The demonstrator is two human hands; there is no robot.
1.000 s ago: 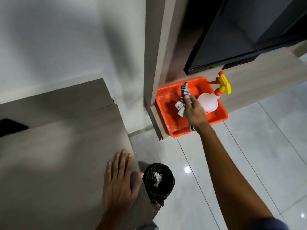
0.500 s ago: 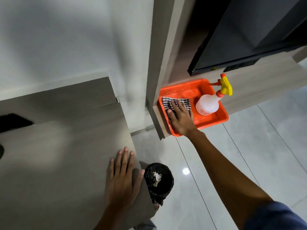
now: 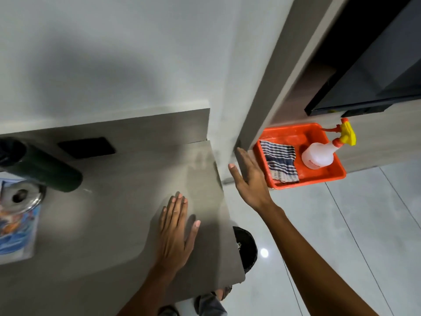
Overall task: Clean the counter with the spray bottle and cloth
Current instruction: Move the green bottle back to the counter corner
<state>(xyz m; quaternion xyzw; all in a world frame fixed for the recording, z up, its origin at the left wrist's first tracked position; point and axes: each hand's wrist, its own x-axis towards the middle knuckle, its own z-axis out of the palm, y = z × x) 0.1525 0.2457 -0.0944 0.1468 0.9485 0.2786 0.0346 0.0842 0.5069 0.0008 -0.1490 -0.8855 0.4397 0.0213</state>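
A blue-and-white striped cloth (image 3: 279, 164) lies flat in the left part of an orange tray (image 3: 309, 181) on a low wooden ledge at the right. A white spray bottle (image 3: 318, 154) with a yellow and orange trigger head lies on its side in the tray's right part. My right hand (image 3: 250, 176) hangs open in the air between the tray and the grey counter (image 3: 114, 215), holding nothing. My left hand (image 3: 175, 229) rests flat on the counter near its right edge, fingers spread.
A dark green cylinder (image 3: 43, 168), a metal lid (image 3: 21, 197) and a blue printed packet (image 3: 16, 233) sit at the counter's left. A black bin (image 3: 247, 247) stands on the tiled floor under the counter's corner. A dark panel (image 3: 373, 71) hangs above the tray.
My right hand let go of the cloth, which now lies flat in the tray, and drew back to the left toward the counter. The view swung left, showing more of the counter.
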